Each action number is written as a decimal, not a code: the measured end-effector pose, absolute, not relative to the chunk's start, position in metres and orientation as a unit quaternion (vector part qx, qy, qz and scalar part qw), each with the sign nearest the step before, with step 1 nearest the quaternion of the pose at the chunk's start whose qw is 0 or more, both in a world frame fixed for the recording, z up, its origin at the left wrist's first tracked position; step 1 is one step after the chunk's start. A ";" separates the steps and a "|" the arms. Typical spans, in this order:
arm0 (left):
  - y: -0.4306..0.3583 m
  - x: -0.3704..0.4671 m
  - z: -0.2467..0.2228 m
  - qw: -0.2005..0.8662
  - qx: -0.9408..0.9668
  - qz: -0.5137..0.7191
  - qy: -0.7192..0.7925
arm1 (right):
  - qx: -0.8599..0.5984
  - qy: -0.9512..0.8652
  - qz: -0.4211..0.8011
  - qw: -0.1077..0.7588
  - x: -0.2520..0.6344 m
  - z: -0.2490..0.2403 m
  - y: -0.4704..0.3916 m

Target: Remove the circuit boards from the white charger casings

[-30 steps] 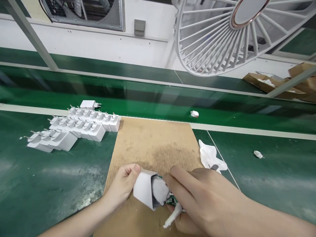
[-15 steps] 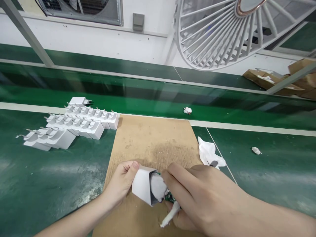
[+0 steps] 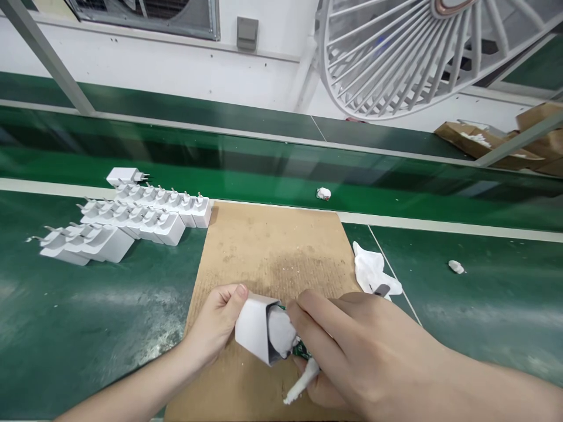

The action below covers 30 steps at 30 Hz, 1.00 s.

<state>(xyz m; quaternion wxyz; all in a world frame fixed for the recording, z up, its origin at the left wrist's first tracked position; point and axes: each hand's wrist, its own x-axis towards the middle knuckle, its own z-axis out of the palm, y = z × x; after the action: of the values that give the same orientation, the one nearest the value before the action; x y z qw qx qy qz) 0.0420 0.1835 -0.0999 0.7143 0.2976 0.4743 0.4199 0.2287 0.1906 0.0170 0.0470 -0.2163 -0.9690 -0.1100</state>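
Above a brown cardboard sheet (image 3: 268, 240), my left hand (image 3: 222, 319) grips a white plastic housing (image 3: 255, 329) by its closed end. The housing's open end faces right. A green circuit board (image 3: 301, 350) with a lump of white putty (image 3: 280, 331) sits partly inside that opening. The fingers of my right hand (image 3: 347, 346) are closed round the outer end of the board. A strip of white material (image 3: 301, 382) sticks out below those fingers, pointing down and left. My right fingertips are partly hidden.
Rows of white plug housings (image 3: 132, 220) stand on the green table (image 3: 97, 305) at left. A crumpled white sheet (image 3: 372, 266) lies right of the cardboard. Small white lumps (image 3: 324, 193) rest farther off. A white fan (image 3: 396, 58) hangs at upper right.
On the green strip beyond the table edge, the white lump and the separate plug at the left have shifted left. Both hands keep the same hold.
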 end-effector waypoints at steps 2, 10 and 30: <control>0.184 0.042 -0.099 0.720 0.289 0.416 0.474 | -0.214 -0.970 -0.110 0.042 0.229 0.017 0.191; 0.184 0.043 -0.094 0.718 0.284 0.415 0.481 | -0.209 -0.974 -0.082 0.037 0.229 0.019 0.193; 0.183 0.045 -0.092 0.734 0.259 0.409 0.476 | -0.220 -0.967 -0.024 0.123 0.237 0.017 0.187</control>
<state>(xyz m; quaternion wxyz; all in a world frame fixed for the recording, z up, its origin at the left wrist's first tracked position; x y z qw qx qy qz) 0.0452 0.1832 -0.0920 0.7342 0.2590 0.4757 0.4094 0.2367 0.1875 0.0171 0.1228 -0.2204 -0.9673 -0.0238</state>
